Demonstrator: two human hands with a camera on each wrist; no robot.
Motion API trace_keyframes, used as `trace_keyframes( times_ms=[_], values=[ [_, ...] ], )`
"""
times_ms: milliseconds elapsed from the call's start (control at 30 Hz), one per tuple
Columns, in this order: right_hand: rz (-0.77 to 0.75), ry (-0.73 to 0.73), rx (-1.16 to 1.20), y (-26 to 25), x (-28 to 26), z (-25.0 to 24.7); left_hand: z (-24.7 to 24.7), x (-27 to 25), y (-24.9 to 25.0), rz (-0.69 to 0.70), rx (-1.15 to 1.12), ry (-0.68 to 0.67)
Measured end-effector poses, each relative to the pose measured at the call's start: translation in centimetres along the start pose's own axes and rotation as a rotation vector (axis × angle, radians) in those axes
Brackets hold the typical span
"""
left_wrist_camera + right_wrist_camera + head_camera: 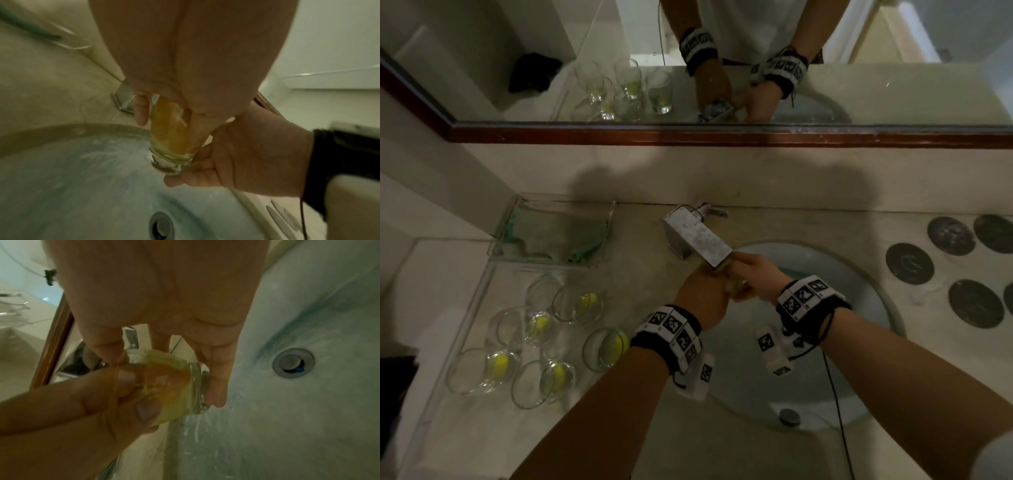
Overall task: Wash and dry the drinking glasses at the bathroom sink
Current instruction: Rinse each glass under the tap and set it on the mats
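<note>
A clear drinking glass (736, 286) is held tilted under the spout of the square chrome faucet (695, 236), over the pale sink basin (866, 329). My right hand (751, 274) grips the glass near its thick base (197, 386). The fingers of my left hand (709, 281) reach into the mouth of the glass while its thumb (144, 410) presses on the outside wall. Something yellow, like a sponge (164, 360), fills the inside around those fingers. In the left wrist view the glass (172, 146) points base-down toward the basin, with the right hand (236, 155) beside it.
Several glasses (541, 342) with yellow residue lie on a clear tray (465, 308) left of the sink. A green cloth (551, 236) sits in a glass dish behind them. Dark round coasters (909, 263) lie to the right. The drain (790, 416) is near me; a mirror hangs above.
</note>
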State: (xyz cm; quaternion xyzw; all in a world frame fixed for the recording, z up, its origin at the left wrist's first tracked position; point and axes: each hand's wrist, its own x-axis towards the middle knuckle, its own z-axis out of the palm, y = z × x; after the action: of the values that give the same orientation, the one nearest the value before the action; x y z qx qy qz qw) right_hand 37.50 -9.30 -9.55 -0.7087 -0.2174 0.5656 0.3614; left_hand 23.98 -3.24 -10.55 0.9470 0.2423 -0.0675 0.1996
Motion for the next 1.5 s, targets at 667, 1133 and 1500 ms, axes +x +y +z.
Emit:
trace_keyframes(
  times_ms=[667,1133,1500],
  values=[
    [0.165,0.037,0.320,1.9,0.0,-0.9,1.0,-2.7,-2.0,-0.003,-0.319,0.262],
    [0.223,-0.059,0.358,1.0,-0.6,0.9,1.7,0.3,-1.1,-0.213,-0.918,0.155],
    [-0.168,0.047,-0.437,0.3,-0.8,2.0,2.6,-0.5,-1.4,-0.294,-1.043,0.136]
  ],
)
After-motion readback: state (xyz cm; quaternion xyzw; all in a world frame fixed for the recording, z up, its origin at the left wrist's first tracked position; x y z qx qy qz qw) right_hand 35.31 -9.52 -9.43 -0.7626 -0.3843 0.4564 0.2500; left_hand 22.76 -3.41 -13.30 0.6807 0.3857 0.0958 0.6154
